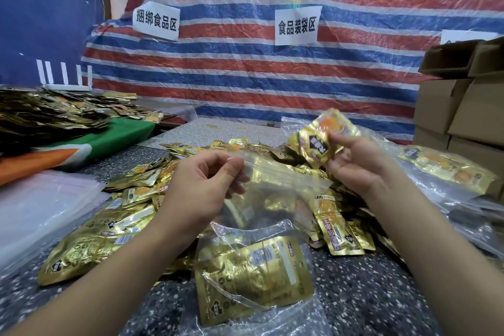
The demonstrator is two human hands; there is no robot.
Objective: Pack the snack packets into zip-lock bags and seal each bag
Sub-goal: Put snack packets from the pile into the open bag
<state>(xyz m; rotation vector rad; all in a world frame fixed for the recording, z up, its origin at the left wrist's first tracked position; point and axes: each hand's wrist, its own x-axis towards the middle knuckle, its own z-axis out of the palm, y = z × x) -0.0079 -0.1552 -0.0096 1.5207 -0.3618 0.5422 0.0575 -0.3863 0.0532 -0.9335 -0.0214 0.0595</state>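
In the head view, the person is working over a speckled table (354, 294) with both hands raised above a loose heap of gold snack packets (141, 188). The left hand (201, 188) is pinching the near-left corner of a clear zip-lock bag (261, 199) between curled fingers and thumb, keeping the bag's mouth lifted. The zip strip is running as a long pale band from that pinch rightward and slightly downward, ending just below the right hand (351, 161). The bag's body is hanging down toward the person and is already holding gold packets in its lower part.

The right hand is gripping a single gold snack packet (324, 139), fingers curled round its lower right edge, the packet standing above and just beyond the right end of the zip strip. So the opening is lying down and to the left of that packet, and the right hand is plainly the nearer one to feed it in; the likely next move is a short drop across the strip, provided the mouth is gaping enough, which cannot be told here.

Empty clear bags (41, 204) are lying stacked at the left, filled bags (441, 169) at the right, cardboard boxes (463, 106) beyond them, and a striped tarpaulin (272, 68) is hanging behind
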